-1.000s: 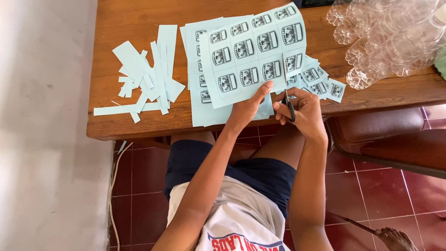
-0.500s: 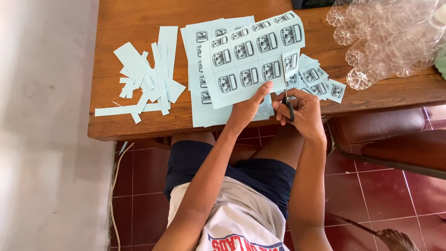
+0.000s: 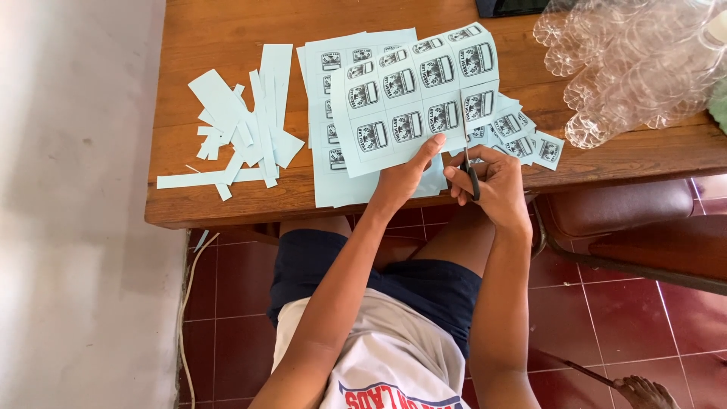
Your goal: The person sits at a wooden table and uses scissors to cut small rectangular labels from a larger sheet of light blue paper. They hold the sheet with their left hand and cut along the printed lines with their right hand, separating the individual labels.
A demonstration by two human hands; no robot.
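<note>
Scissors (image 3: 469, 170) cut slightly further up label sheet (image 3: 416, 98), left hand (image 3: 405, 178) pinching sheet, right hand (image 3: 492, 182) gripping half-hidden handles

The black-handled scissors (image 3: 470, 176) sit mostly buried in the right hand (image 3: 491, 182) — only the thin blades show. The pale blue printed label sheet (image 3: 415, 95) hides the stacked sheets beneath. The clear crinkled plastic bag (image 3: 636, 64) and dark flat device (image 3: 511, 7) run off the frame's edges — the label prints are too small to tell.

Wooden table (image 3: 227, 204) bears paper strips (image 3: 242, 125), label sheets (image 3: 333, 174), seemingly plastic bottles (image 3: 636, 68).
</note>
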